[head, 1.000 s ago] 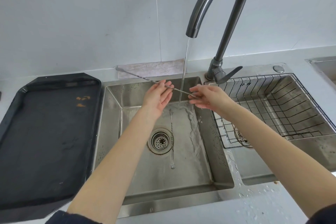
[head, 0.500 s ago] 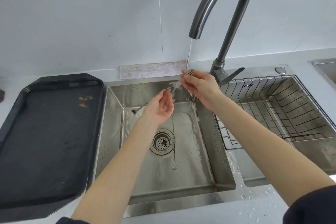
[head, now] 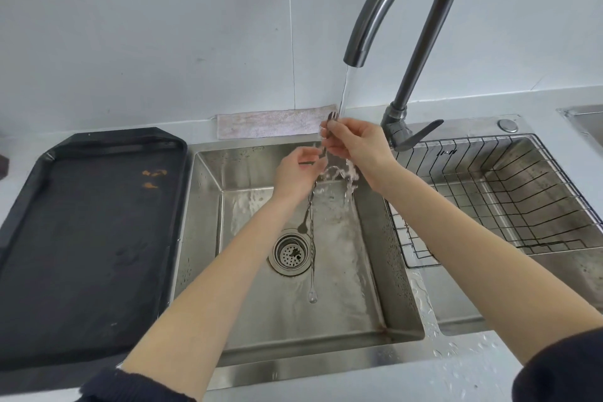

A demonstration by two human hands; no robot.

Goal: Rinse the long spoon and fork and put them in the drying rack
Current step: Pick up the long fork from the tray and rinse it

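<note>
A long fork with a twisted handle [head: 309, 206] is held steeply over the sink [head: 385, 271]. Its tines [head: 332, 115] point up beside the water stream [head: 344, 91], and its small rounded lower end hangs above the drain. My right hand [head: 357, 147] pinches it just below the tines. My left hand [head: 295, 173] grips the shaft lower down. Water splashes between the two hands. The long spoon [head: 312, 274] lies flat on the sink floor to the right of the drain. The wire drying rack [head: 483, 140] sits in the right basin with nothing in it.
A dark gooseneck faucet [head: 421, 42] runs above the sink, its lever [head: 417, 137] pointing right. A black tray [head: 88, 238] with small orange stains lies left of the sink. A folded cloth [head: 274, 124] rests against the wall. The round drain strainer [head: 290, 251] is mid-basin.
The fork has swung from nearly level to steep. My right hand lifted the tine end up to the stream, and my left hand rose with the shaft. The spoon in the sink has not moved.
</note>
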